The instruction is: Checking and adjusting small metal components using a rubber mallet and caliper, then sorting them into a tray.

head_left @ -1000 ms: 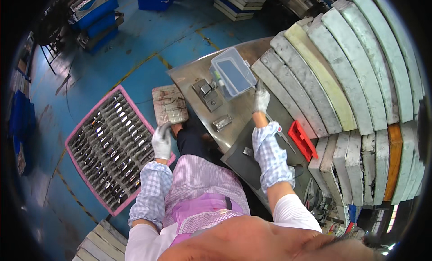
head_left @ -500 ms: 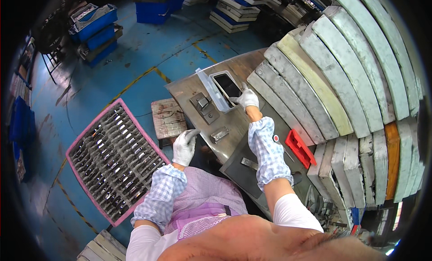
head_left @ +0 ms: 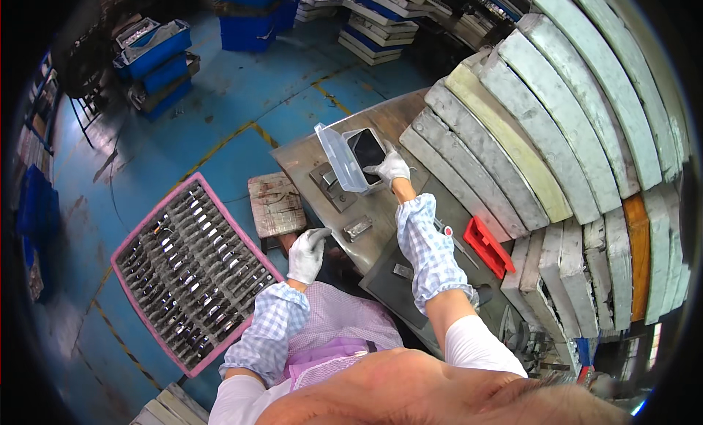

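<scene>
My right hand [head_left: 394,169], in a white glove, grips the near right edge of a clear plastic box [head_left: 385,136]. A flat, dark rectangular piece [head_left: 365,148] lies inside the box, its near part hidden by my fingers. The box's hinged lid [head_left: 340,157] stands open on the left. Off the table's left edge, my gloved left hand [head_left: 306,255] has its fingers bent together; whatever they hold, if anything, is hidden. Between my hands, a small metal block [head_left: 357,228] lies on the table, and a metal fixture [head_left: 332,186] sits beside the lid.
A pink-rimmed tray [head_left: 157,211] of shiny metal parts in rows is at my left. Beyond my left hand stands a worn stool [head_left: 277,204]. Stacked pale trays [head_left: 512,125] crowd the table's right side, near a red holder [head_left: 487,247]. Blue crates [head_left: 165,55] stand on the floor.
The lid stands more upright now, and my right hand has shifted slightly left and nearer along the box edge. My left hand keeps its bent pose, a little lower in view.
</scene>
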{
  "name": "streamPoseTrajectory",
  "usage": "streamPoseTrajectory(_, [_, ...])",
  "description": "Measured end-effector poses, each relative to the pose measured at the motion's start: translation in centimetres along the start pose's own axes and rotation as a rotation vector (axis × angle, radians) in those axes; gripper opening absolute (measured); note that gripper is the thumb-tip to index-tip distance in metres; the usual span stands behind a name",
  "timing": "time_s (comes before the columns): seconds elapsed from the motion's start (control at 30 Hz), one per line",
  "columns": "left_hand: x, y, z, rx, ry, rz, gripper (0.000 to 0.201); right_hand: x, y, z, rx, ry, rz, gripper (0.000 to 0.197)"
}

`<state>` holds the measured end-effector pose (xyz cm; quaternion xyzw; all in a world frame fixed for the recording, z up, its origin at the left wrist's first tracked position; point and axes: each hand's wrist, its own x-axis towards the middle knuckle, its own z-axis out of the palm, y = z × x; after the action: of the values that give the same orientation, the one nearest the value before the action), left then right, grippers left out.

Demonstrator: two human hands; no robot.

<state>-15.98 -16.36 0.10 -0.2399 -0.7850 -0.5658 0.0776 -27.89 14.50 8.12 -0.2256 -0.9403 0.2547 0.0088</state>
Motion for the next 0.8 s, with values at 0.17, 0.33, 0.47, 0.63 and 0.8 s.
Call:
streamPoseTrajectory(0.17, [1.7, -0.2, -0.5, -0.031, 0.000, -0.078, 0.023, 0.9, 0.6, -0.1, -0.006, 0.024, 0.026, 0.098])
streamPoseTrajectory(0.33, [7.3, 1.9, -0.9, -0.057, 0.118, -0.071, 0.039, 1.7, 0.9, 0.0, 0.073, -0.021, -0.048, 0.093])
streamPoseTrajectory(0.47, [12.0, 3.4, 0.3, -0.084, 0.029, -0.207, 0.073, 2.6, 1.9, 0.9, 0.159, -0.013, -0.048, 0.089])
streamPoseTrajectory(0.63, [13.6, 2.9, 2.8, 0.070, -0.029, -0.043, 0.081, 2.5, 1.0, 0.0, 0.154, 0.008, -0.087, 0.087])
streamPoseTrajectory(0.8, [13.2, 3.4, 4.1, -0.007, 0.022, -0.060, 0.078, 1.1, 1.4, -1.5, 0.059, 0.039, -0.044, 0.082])
